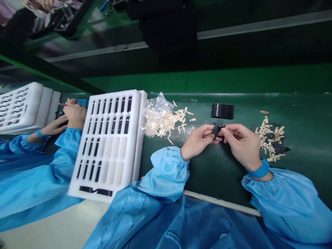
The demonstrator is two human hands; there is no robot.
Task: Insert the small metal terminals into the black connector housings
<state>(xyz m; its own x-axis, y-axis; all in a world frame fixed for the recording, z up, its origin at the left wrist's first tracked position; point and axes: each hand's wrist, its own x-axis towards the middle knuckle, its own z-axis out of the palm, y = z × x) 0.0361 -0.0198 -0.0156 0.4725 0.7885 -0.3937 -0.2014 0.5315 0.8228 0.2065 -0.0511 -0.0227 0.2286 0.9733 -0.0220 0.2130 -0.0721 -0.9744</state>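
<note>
Blue sleeves (166,193) of a work coat lie nearest, at the bottom of the head view, and both of the person's hands come out of them over the green surface (212,173). The left hand (198,140) and the right hand (242,141) meet in the middle. Both have their fingertips pinched on one small black part (216,128), which is held just above the surface. A blue wristband (259,171) sits on the right wrist.

To the left lies a white foam tray (116,152) with rows of narrow slots. The two far rows look full of black parts. In the two near rows only the slots at the left are filled and the rest are bare, so I judge the tray a little more than half loaded. A few black strips (95,190) lie loose on its near rim.

Between the tray and the hands is a clear plastic bag (158,117) with pale tabs spilling from it. Far from the hands lies a black stack of parts (223,111). At the right is a heap of pale and black scraps (271,140).

At the far left, a co-worker's hands (74,114) work beside another white tray (20,103).

I can read no brand, label or writing anywhere.
</note>
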